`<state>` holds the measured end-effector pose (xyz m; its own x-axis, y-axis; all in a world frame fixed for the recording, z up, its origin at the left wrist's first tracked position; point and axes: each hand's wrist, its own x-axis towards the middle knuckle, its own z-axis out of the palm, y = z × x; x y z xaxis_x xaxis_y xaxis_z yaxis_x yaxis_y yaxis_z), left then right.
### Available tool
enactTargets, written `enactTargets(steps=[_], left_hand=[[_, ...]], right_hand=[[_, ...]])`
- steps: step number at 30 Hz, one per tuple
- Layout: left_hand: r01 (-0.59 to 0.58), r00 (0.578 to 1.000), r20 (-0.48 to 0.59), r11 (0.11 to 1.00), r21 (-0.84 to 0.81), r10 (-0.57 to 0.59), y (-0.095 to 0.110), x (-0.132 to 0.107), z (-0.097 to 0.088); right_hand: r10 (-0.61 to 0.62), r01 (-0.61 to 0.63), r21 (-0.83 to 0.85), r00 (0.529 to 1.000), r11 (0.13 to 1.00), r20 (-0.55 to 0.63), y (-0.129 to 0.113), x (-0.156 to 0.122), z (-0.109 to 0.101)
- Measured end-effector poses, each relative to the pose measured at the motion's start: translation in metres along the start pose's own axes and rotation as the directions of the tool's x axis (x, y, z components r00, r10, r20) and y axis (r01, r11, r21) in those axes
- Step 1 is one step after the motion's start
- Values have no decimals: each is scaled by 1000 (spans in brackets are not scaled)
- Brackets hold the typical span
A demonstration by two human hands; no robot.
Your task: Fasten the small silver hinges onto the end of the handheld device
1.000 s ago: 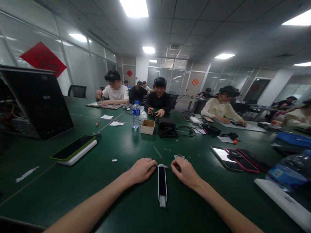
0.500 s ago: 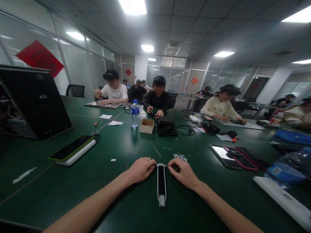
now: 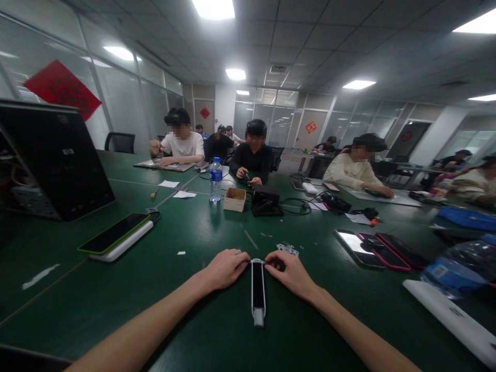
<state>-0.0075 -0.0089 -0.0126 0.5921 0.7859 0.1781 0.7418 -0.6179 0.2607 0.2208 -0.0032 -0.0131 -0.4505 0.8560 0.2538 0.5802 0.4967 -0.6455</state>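
Observation:
A narrow black and white device (image 3: 258, 291) lies lengthwise on the green table (image 3: 194, 232) right in front of me. My left hand (image 3: 225, 268) rests curled at the left of its far end, fingertips pinched against that end. My right hand (image 3: 291, 273) sits curled at the right of the same end, fingers closed on something small that I cannot make out. A small pile of silvery metal parts (image 3: 287, 249) lies just beyond my right hand.
A phone on a white power bank (image 3: 116, 236) lies at left, an open computer case (image 3: 50, 160) behind it. Three phones (image 3: 377, 244) lie at right, a white bar (image 3: 449, 318) nearer. A water bottle (image 3: 215, 180), cardboard box (image 3: 234, 199) and black unit (image 3: 265, 201) stand mid-table. Several people work across the table.
My right hand has edged left, closer to the device's far end. The view has shifted slightly; my left hand stays in place.

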Motion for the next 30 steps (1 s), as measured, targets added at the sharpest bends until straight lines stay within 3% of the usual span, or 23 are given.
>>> enactTargets(steps=[30], left_hand=[[-3,1000,4,1000,-11,3,-2,1,2]], right_hand=[[-4,4,-38,1000,999,5,2,3,3]])
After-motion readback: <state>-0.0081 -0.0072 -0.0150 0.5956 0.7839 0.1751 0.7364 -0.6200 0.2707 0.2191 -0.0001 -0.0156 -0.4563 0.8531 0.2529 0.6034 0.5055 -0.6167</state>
